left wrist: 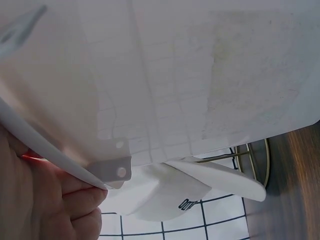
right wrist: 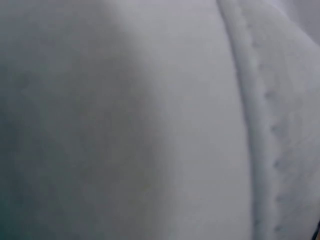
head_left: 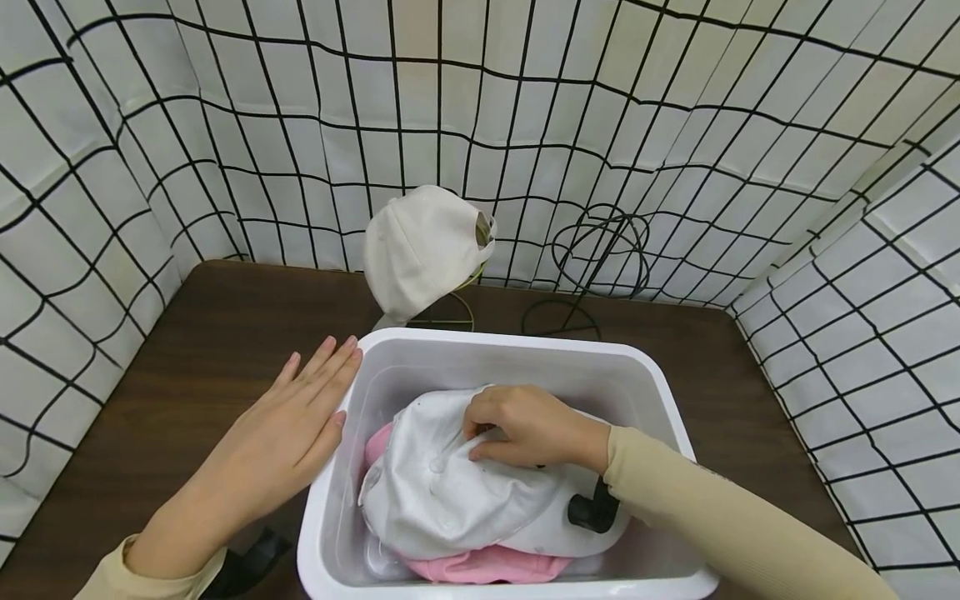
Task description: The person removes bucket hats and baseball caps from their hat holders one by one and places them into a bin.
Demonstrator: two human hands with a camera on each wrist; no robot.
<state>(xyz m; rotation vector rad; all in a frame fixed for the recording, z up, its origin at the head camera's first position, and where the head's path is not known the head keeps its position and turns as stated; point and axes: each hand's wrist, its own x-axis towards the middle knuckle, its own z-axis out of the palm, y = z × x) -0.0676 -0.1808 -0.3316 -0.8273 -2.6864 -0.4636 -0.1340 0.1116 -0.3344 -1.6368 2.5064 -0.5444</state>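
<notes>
A white cap (head_left: 435, 492) lies crumpled on top of pink fabric (head_left: 491, 565) inside a white plastic tub (head_left: 495, 340). My right hand (head_left: 525, 423) reaches into the tub from the right, its bent fingers and thumb gripping the cap's crown. Stitched white cloth (right wrist: 205, 120) fills the right wrist view, too close and blurred to show the fingers. Outside the tub, my left hand (head_left: 288, 421) has its fingers extended, the tips touching the rim near the far left corner. The left wrist view shows that hand (left wrist: 55, 200) against the rim.
Behind the tub, an off-white cap (head_left: 423, 246) hangs on a wire stand (head_left: 471, 312). To its right stands a black wire rack (head_left: 603, 250). Black wire mesh (head_left: 442, 96) over white sheeting encloses the brown wooden table (head_left: 247, 333) at the back and sides.
</notes>
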